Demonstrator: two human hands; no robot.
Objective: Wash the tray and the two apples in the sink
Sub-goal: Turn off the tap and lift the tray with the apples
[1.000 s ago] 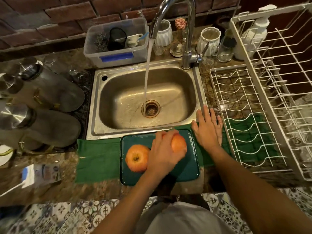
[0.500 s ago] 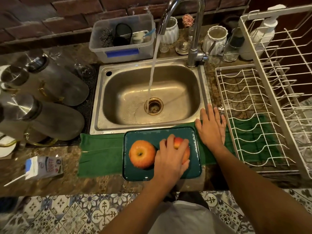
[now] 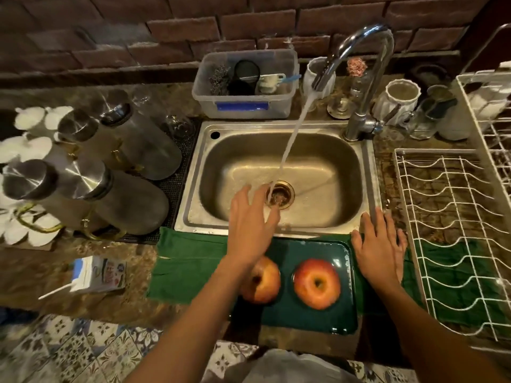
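Two red-orange apples rest on a dark green tray point(image 3: 318, 319) in front of the steel sink point(image 3: 326, 167). The right apple point(image 3: 317, 283) shows fully; the left apple point(image 3: 264, 281) is partly covered by my left forearm. My left hand point(image 3: 253, 221) reaches over the sink's front edge with fingers spread, empty, just left of the water stream and the drain point(image 3: 279, 194). My right hand point(image 3: 378, 244) lies flat, fingers apart, on the green cloth point(image 3: 182, 266) at the tray's right side. Water runs from the tap point(image 3: 362, 78).
A white wire dish rack point(image 3: 453, 230) stands right of the sink. Several metal-lidded glass jugs point(image 3: 121, 194) lie on a mat to the left. A plastic tub point(image 3: 243, 84) with scrubbers and white cups stand behind the sink. A small carton point(image 3: 96, 275) with a straw lies front left.
My left hand has let go of the right apple on the tray and moved up over the sink toward the water. My right hand has stayed in place.
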